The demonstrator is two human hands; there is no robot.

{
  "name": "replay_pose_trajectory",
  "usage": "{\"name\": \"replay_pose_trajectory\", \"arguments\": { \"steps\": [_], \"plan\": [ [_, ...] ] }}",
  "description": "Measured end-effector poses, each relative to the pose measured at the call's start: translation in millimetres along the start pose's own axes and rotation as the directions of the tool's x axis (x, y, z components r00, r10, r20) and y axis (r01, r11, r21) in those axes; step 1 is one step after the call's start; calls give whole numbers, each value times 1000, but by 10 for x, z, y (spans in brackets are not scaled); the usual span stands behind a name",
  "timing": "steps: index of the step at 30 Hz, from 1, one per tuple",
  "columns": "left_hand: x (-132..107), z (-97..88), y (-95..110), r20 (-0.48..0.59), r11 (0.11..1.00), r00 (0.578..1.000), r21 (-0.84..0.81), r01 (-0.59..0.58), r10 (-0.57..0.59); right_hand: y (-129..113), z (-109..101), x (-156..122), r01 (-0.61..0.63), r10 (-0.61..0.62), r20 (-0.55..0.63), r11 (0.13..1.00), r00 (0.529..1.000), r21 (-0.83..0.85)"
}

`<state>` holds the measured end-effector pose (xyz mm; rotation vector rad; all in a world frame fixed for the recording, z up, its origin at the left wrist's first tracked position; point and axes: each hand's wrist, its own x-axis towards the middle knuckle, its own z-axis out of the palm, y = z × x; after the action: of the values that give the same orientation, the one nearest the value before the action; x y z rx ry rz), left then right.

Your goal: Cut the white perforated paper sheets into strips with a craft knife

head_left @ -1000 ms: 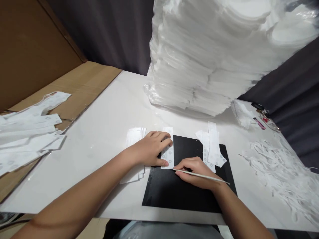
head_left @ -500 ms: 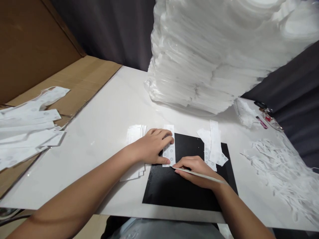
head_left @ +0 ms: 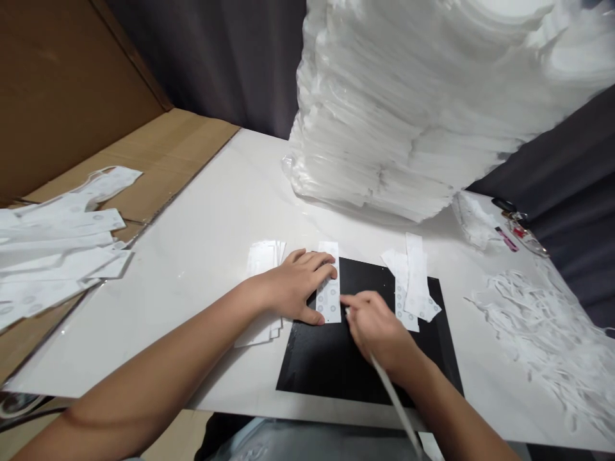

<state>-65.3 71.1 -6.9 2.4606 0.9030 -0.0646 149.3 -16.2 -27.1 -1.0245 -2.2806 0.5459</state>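
Observation:
My left hand (head_left: 295, 285) lies flat with fingers stretched out, pressing a narrow white strip (head_left: 329, 299) printed with small rings onto the left edge of a black mat (head_left: 336, 358). My right hand (head_left: 377, 326) is closed in a pinch round a thin white stick (head_left: 396, 403), whose tip sits beside the strip's right edge while its tail points toward me. A stack of similar strips (head_left: 262, 259) lies under and left of my left hand. More strips (head_left: 413, 285) rest on the mat's far right corner.
A tall bagged pile of white sheets (head_left: 432, 102) stands at the back of the white table (head_left: 216, 211). Loose white trimmings (head_left: 542, 326) lie at right, keys (head_left: 516, 227) behind them. Used strips (head_left: 57, 250) are heaped on cardboard at left.
My right hand has turned and lifted slightly. The stick swung from pointing right to pointing toward me, its tip shifting up along the strip's right edge. My left hand has stayed put.

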Motion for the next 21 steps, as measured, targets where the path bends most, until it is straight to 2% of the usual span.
{"name": "replay_pose_trajectory", "arguments": {
  "steps": [2,4,6,7,10,14,21],
  "plan": [
    [-14,-24,36,36,999,999,-24,-22,23,51,-63,13,-125,132,-166,991,977,50],
    [-40,-68,89,96,995,992,-73,-70,77,101,-116,42,-259,309,-300,946,902,196],
    [-69,-114,152,158,979,974,-147,-140,163,148,-147,76,-349,482,-319,851,816,392],
    [-81,-132,182,185,966,959,-191,-177,213,170,-155,93,-376,533,-283,805,797,458],
    [-96,-150,244,246,909,907,-331,-253,342,229,-168,140,-459,582,-120,736,804,497],
    [-78,-120,249,260,857,883,-453,-245,390,279,-179,182,-512,537,46,770,842,380],
    [-42,-117,212,286,840,881,-507,-196,378,301,-170,196,-502,504,82,803,860,322]
  ]
}}
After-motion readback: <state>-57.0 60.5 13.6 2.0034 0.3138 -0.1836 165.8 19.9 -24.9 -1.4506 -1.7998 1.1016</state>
